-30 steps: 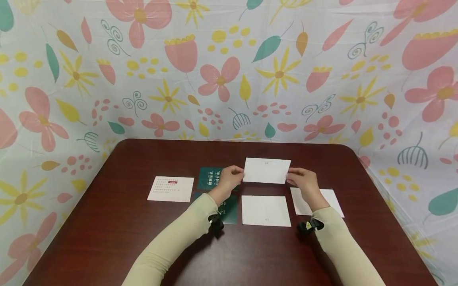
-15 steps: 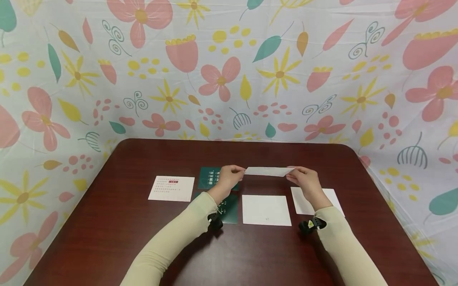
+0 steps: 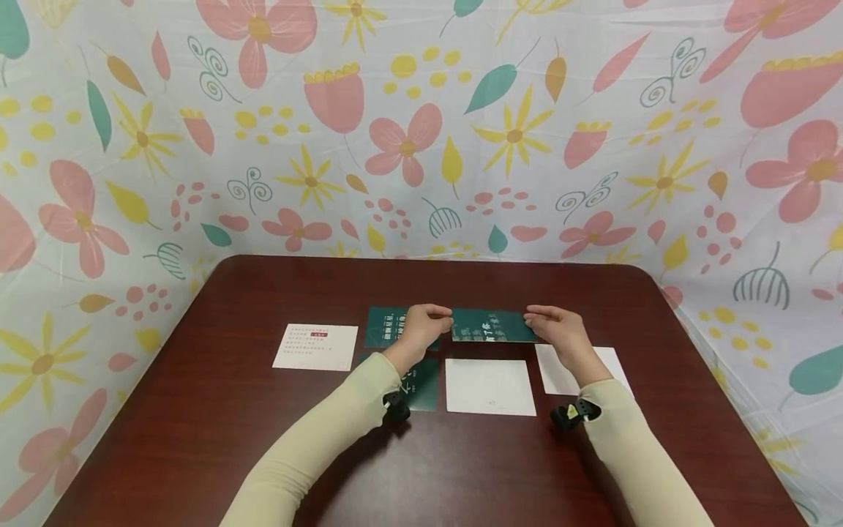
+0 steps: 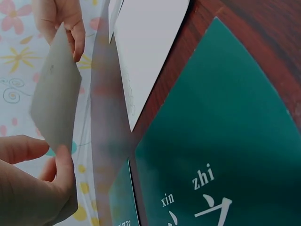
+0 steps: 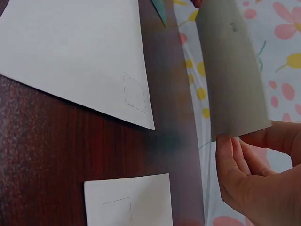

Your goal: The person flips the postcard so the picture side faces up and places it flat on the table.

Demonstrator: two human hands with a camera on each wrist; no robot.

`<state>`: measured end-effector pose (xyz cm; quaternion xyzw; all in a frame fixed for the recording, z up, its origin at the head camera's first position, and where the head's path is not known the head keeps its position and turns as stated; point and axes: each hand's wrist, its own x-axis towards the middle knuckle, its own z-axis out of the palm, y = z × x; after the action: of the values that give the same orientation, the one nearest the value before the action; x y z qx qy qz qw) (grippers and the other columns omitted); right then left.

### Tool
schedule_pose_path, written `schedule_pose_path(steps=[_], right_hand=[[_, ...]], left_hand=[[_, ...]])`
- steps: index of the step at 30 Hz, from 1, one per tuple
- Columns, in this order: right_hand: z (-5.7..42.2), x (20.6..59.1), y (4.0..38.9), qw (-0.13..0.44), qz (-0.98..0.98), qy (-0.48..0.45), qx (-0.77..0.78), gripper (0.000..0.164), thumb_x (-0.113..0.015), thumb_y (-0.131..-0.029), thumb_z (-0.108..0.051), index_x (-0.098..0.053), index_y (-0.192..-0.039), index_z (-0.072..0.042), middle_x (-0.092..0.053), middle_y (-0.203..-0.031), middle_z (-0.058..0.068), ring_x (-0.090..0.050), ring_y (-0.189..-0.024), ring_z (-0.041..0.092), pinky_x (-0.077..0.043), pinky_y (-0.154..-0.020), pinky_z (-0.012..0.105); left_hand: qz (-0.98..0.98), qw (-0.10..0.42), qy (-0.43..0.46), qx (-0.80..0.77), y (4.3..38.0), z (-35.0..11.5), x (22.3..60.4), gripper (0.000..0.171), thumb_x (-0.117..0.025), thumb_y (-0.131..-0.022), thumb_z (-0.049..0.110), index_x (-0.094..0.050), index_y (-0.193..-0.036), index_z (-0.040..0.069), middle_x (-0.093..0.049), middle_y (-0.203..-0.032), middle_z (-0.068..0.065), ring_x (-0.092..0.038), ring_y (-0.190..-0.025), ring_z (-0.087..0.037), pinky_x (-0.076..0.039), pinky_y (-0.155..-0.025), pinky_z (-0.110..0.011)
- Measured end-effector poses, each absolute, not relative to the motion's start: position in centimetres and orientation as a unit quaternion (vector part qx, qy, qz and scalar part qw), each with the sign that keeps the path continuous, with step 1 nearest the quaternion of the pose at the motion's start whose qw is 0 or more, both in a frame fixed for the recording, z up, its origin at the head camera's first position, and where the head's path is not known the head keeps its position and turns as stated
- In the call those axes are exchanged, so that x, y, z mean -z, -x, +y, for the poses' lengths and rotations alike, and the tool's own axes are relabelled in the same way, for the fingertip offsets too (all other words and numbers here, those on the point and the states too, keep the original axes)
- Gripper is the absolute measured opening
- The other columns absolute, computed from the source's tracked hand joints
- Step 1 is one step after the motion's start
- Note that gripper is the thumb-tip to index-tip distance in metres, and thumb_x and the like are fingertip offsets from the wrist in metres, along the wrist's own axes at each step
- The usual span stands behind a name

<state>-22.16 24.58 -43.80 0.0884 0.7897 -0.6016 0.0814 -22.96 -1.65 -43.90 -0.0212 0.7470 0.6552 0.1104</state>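
Between my two hands is a postcard, its dark green face with white lettering turned up in the head view. My left hand pinches its left edge between thumb and fingers, and my right hand pinches the opposite edge. Both wrist views show the card tilted and raised above the table, with its pale back toward those cameras. A white postcard lies just in front of it. Under my left wrist are two green postcards, the nearer one partly hidden by the arm.
Another white postcard lies at the right, partly behind my right hand. To the left rests a white card with red print. The dark red wooden table meets a floral cloth at its far edge.
The held postcard has been flipped over between my hands: its white side faced up, then it stood nearly edge-on, and now its green side shows. My hands have barely moved.
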Motion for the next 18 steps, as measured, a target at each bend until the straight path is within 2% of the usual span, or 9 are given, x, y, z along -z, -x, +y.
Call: schedule_pose_path(steps=[4,6,8,12,14,18], right_hand=[[24.2,44.0,22.1,0.05,0.794,-0.081,0.6,0.043,-0.059,-0.094,-0.003,-0.05,-0.135,0.007,-0.062,-0.122,0.02,-0.061,-0.087,-0.003,-0.052,-0.081,0.019],[23.9,44.1,22.1,0.034,0.802,-0.079,0.591,0.041,-0.06,-0.093,-0.002,-0.052,-0.133,0.007,-0.061,-0.122,0.022,-0.061,-0.088,-0.002,-0.052,-0.08,0.019],[23.7,44.3,22.1,0.022,0.814,-0.079,0.576,0.04,-0.061,-0.092,-0.002,-0.055,-0.131,0.005,-0.059,-0.124,0.024,-0.06,-0.092,0.003,-0.052,-0.08,0.02],[23.4,44.6,22.4,0.012,0.829,-0.089,0.553,0.041,-0.062,-0.092,-0.004,-0.055,-0.132,0.003,-0.057,-0.126,0.024,-0.057,-0.108,0.022,-0.052,-0.079,0.021],[23.3,44.6,22.7,0.017,0.834,-0.094,0.543,0.042,-0.061,-0.092,-0.005,-0.054,-0.133,0.003,-0.056,-0.127,0.025,-0.054,-0.113,0.029,-0.052,-0.083,0.025],[23.0,44.7,23.0,0.037,0.839,-0.103,0.534,0.043,-0.06,-0.093,-0.007,-0.051,-0.134,0.006,-0.054,-0.129,0.026,-0.052,-0.118,0.033,-0.05,-0.091,0.035]], left_hand=[[0.753,0.1,0.009,-0.651,23.2,-1.5,44.3,0.027,-0.064,-0.089,-0.001,-0.063,-0.116,-0.003,-0.06,-0.104,-0.014,-0.06,-0.098,-0.028,-0.053,-0.086,-0.038],[0.755,0.096,0.004,-0.648,23.4,-1.5,44.5,0.029,-0.064,-0.089,-0.001,-0.062,-0.118,-0.003,-0.059,-0.103,-0.013,-0.059,-0.097,-0.028,-0.053,-0.085,-0.036],[0.756,0.097,0.004,-0.647,23.6,-1.4,44.6,0.03,-0.063,-0.089,-0.002,-0.06,-0.12,-0.003,-0.059,-0.103,-0.014,-0.059,-0.098,-0.028,-0.053,-0.085,-0.035],[0.767,0.094,0.009,-0.635,24.2,-1.4,45.1,0.031,-0.064,-0.089,-0.001,-0.061,-0.121,-0.002,-0.059,-0.103,-0.014,-0.059,-0.098,-0.029,-0.053,-0.086,-0.036],[0.778,0.091,0.009,-0.622,24.4,-1.4,45.3,0.031,-0.064,-0.089,0.0,-0.062,-0.12,-0.002,-0.06,-0.102,-0.013,-0.059,-0.097,-0.028,-0.053,-0.085,-0.036],[0.795,0.087,0.001,-0.6,24.8,-1.4,45.5,0.031,-0.065,-0.088,0.0,-0.063,-0.118,-0.001,-0.06,-0.095,-0.011,-0.06,-0.087,-0.024,-0.053,-0.077,-0.034]])
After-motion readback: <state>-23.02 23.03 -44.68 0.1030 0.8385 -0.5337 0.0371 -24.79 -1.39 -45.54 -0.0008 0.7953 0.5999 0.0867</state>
